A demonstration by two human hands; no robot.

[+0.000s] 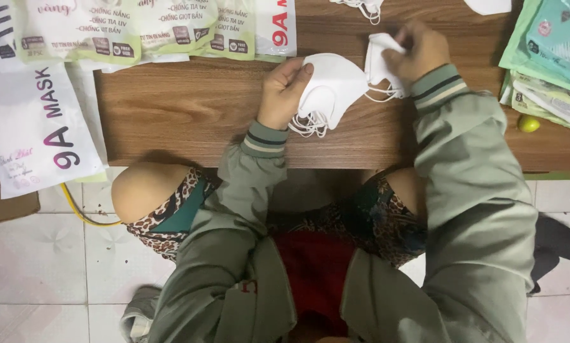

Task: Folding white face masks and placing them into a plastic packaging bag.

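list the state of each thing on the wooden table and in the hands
left hand: gripping a stack of white folded fabric face masks, ear loops dangling
right hand: pinching one white folded mask, held just above the table
white flat plastic mask packets: lying flat, overhanging the brown wooden table
green mask packets: stacked at the table's edge
small yellow-green round object: resting on the table
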